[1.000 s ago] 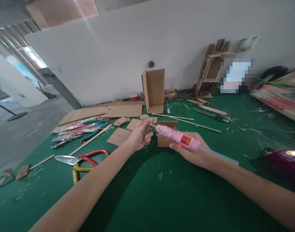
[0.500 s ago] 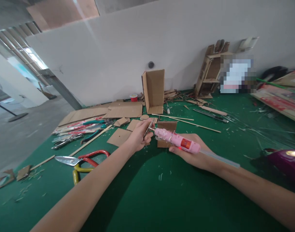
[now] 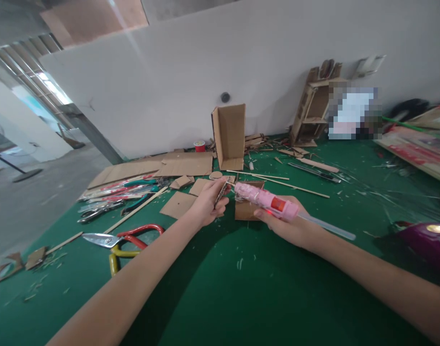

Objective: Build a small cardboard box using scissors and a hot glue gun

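Note:
My left hand (image 3: 210, 202) pinches a small piece of cardboard (image 3: 222, 192), held edge-on with its narrow side facing right. In my right hand (image 3: 283, 223) is a pink hot glue gun (image 3: 265, 199) with a clear glue stick (image 3: 330, 228) poking out of its back and a red light glowing below. The gun's nozzle is at the upper edge of the cardboard piece; whether it touches I cannot tell. Behind and under the gun stands a folded cardboard piece (image 3: 244, 211) on the green table, partly hidden.
Scissors (image 3: 122, 240) with red and yellow handles lie beside my left forearm. Farther back are cardboard sheets (image 3: 184, 163), an upright cardboard box part (image 3: 231, 134), thin wooden sticks (image 3: 292, 184) and a utility knife (image 3: 313, 171). A purple iron-like object (image 3: 427, 245) sits at right.
The glue gun's nozzle has dipped slightly along the cardboard edge, then moved back up to its top. My left hand has stayed nearly still with the piece.

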A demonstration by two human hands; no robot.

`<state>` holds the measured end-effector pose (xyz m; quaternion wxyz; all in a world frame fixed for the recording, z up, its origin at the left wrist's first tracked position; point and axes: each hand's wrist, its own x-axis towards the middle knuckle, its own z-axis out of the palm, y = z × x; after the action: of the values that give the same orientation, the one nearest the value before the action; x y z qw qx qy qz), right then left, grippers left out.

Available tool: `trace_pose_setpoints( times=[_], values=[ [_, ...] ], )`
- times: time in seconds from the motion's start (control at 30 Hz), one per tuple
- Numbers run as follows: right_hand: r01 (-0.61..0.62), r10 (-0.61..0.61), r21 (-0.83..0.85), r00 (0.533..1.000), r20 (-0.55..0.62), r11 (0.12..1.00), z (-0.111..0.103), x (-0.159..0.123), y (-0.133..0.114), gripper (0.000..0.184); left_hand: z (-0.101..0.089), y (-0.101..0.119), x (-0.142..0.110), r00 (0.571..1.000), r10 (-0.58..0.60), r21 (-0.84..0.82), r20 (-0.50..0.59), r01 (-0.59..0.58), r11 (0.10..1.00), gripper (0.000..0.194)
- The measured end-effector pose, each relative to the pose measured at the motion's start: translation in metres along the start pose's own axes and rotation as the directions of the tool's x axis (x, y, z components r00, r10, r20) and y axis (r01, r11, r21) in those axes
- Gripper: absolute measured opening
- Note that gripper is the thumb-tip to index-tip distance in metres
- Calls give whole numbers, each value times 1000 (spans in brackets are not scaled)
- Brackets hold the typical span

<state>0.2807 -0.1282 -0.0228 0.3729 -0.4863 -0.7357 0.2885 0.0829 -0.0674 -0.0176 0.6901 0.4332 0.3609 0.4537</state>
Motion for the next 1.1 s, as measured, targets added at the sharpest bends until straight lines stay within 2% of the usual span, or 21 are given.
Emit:
trace_pose_setpoints(
  times=[0.1,0.17,0.27,0.5,0.83,1.03,1.1],
  values=[
    [114,-111,-50,992,55,992,-1,-1,0,35,0,0,-1,1000,3,11,3,-3,1000,35],
    [138,-134,-53,988,80,989,-2,-2,0,34,0,0,-1,1000,6,17,2,-6,1000,33],
    [124,-121,-26,990,70,992,-2,-2,0,34,0,0,0,1000,5,28,5,-5,1000,30],
    [-17,17,2,999,30,1000,-2,1,-9,34,3,1,-1,1000,7,35,0,-7,999,32],
    [127,-124,-15,983,135,992,-2,-4,-1,33,1,0,-1,1000,7,21,-24,-7,1000,30],
    [53,-51,-22,997,49,998,0,-2,0,32,0,0,-1,1000,7,19,-7,-7,1000,32],
    [68,-66,-29,996,65,997,0,-2,-2,33,0,0,-1,1000,9,25,-12,-9,1000,33]
  ],
)
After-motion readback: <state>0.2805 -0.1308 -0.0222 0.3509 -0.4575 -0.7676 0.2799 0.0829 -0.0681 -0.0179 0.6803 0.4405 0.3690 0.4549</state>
